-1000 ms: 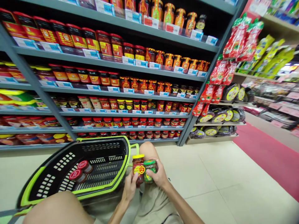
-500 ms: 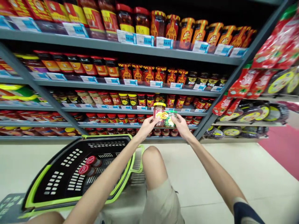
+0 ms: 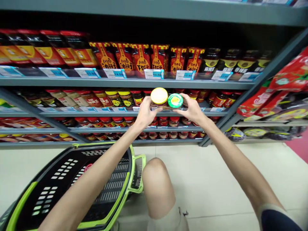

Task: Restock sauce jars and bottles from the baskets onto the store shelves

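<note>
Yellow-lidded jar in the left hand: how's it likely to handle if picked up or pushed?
The yellow-lidded jar is probably stiff: the left hand grips it with no visible denting. Its round lid suggests it would roll if laid on its side. It sits close beside the green-lidded jar, so a sideways push would likely knock them together.

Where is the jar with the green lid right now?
In the head view, the green-lidded jar is just right of centre, in the right hand, beside the yellow-lidded jar and in front of the shelves.

two lidded jars between both hands
</note>
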Tool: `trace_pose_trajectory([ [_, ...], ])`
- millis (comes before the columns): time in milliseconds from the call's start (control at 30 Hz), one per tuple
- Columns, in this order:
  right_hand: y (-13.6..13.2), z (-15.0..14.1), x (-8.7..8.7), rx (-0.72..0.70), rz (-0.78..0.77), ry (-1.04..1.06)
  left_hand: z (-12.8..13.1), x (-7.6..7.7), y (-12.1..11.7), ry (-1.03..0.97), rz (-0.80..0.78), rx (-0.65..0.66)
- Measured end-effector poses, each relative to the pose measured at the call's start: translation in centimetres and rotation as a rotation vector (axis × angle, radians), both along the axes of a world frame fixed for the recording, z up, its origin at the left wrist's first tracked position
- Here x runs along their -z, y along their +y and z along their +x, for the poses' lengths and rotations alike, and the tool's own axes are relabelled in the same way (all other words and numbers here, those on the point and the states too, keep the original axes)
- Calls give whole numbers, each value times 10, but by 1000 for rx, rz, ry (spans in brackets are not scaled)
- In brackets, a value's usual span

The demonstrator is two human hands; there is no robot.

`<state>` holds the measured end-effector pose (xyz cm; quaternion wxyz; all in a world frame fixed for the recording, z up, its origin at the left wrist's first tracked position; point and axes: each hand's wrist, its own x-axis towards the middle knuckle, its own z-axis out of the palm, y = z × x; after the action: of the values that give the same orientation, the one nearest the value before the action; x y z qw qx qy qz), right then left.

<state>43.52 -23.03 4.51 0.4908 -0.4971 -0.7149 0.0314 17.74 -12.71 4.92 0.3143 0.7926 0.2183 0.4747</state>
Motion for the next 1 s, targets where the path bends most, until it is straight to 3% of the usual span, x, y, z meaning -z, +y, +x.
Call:
trace_pose_trajectory([
  [167,30,11,19,82,90,-172,11,5,12,65,253,-192],
  [367,48,13,27,146,142,-134,28,14,26,96,270,-293],
  [600,63,16,42,85,53,-66,24,24,37,138,295,-231],
  [733,67,13,47,50,29,-2,27,25,43,173,367,-320],
  [1000,57,13,46,163,63,-172,37,28,39,227,344,-299],
])
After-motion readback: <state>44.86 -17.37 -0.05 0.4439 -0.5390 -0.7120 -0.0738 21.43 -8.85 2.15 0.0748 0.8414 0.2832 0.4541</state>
